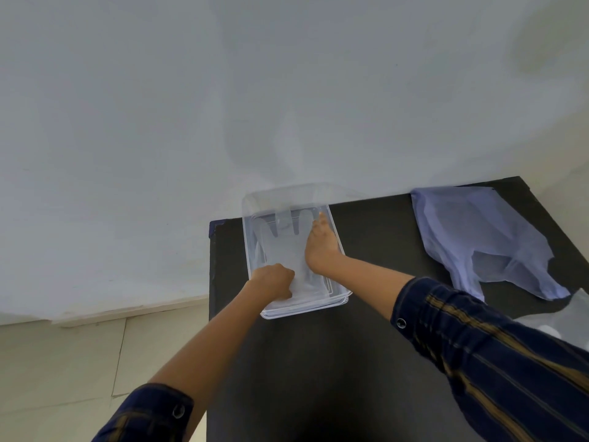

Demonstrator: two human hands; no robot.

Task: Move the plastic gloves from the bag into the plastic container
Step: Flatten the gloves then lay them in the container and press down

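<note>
A clear plastic container (247, 237) stands on the black table near its far left corner. Inside it lies a see-through plastic glove (282, 247), flat, its fingers pointing away from me. My left hand (274, 281) is inside the container at the near end, fingers curled on the glove's cuff. My right hand (321, 245) rests flat on the glove's right side, fingers stretched toward the far wall of the container. A pale blue plastic bag (478, 240) lies crumpled at the table's far right, apart from both hands.
The black table (366, 346) butts against a pale wall; its left edge drops to a tiled floor (63, 362). More clear plastic (570, 314) shows at the right edge beside the bag.
</note>
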